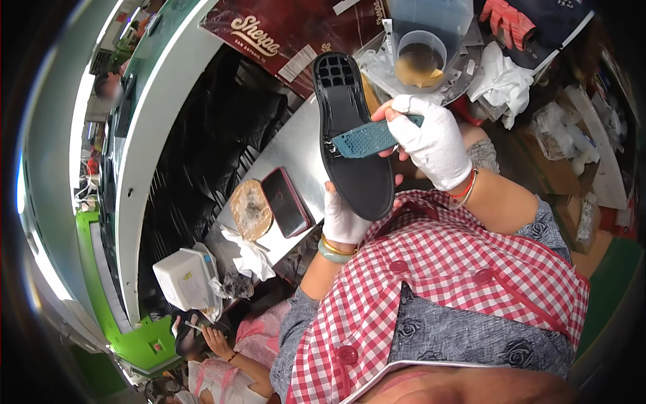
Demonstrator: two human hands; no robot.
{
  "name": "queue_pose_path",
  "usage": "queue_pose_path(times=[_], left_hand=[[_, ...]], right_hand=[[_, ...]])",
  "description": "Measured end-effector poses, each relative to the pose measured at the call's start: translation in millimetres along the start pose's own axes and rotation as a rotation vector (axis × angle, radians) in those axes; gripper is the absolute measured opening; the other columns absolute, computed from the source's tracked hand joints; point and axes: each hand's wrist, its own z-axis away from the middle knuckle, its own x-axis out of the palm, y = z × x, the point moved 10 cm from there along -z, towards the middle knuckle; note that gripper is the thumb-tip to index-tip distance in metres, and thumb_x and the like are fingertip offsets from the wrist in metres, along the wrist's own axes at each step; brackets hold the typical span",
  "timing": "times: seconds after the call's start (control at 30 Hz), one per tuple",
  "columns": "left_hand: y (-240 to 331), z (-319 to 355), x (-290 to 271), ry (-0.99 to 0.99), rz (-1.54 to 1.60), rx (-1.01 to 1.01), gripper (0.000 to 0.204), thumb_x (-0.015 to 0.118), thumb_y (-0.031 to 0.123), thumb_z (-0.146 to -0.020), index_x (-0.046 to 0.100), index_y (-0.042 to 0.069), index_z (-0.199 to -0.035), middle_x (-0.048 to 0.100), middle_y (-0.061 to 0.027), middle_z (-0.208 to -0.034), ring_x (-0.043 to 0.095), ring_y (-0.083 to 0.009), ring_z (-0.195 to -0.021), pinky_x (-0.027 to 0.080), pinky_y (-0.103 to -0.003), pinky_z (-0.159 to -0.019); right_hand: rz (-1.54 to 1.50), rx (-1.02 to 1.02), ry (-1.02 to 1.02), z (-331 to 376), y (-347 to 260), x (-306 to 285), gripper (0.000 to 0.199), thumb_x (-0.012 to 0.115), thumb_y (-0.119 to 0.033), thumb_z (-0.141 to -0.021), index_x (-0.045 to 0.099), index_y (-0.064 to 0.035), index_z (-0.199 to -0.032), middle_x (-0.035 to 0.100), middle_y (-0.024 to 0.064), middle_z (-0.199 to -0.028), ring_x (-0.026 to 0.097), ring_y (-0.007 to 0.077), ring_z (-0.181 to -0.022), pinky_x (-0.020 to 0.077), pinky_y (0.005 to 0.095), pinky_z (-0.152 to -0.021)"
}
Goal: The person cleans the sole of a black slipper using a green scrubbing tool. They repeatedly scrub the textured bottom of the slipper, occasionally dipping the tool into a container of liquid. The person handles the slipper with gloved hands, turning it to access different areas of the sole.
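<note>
My left hand (344,219), in a white fingerless glove, grips a black shoe sole (360,176) by its lower, toe end, with fingertips showing at both edges. The sole's inner side faces up, and its heel end has a grid of hollows. My right hand (431,141), gloved the same way, is closed on a flat teal strip with a dotted texture (367,140). The strip's far end touches the sole near its left rim, around the middle of its length. A wet shine shows at that spot and along the rim.
Beyond the sole stands a clear cup with tan liquid (420,60), by crumpled white paper (503,81) and a pink-red glove (506,23). On the grey metal surface (279,151) to the left lie a phone (285,202) and a brownish round lump (252,210). Another person's hand (219,342) is lower left.
</note>
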Motion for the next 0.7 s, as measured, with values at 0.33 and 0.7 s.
queue_pose_path(times=[0.33,0.7], left_hand=[[7,3,-27,0.177,0.024,0.078,0.084,0.046,0.072,-0.077,0.040,0.007,-0.131,0.051,-0.0160,-0.122,0.054,-0.0329,-0.103,0.052,-0.045,-0.067],[7,20,-58,0.406,0.070,0.019,0.098,0.033,0.084,-0.071,0.048,0.001,-0.120,0.061,-0.0163,-0.103,0.060,-0.0280,-0.081,0.044,-0.033,-0.057]], right_hand=[[0.015,0.096,-0.104,16,17,21,0.019,0.053,-0.017,-0.091,0.062,-0.0007,-0.092,0.061,0.0027,-0.074,0.057,0.0058,-0.056,0.0400,0.0161,-0.046],[0.052,0.050,-0.294,32,23,47,0.013,0.052,-0.008,-0.089,0.061,0.0008,-0.091,0.054,-0.0001,-0.071,0.047,0.0035,-0.056,0.0397,0.0170,-0.051]])
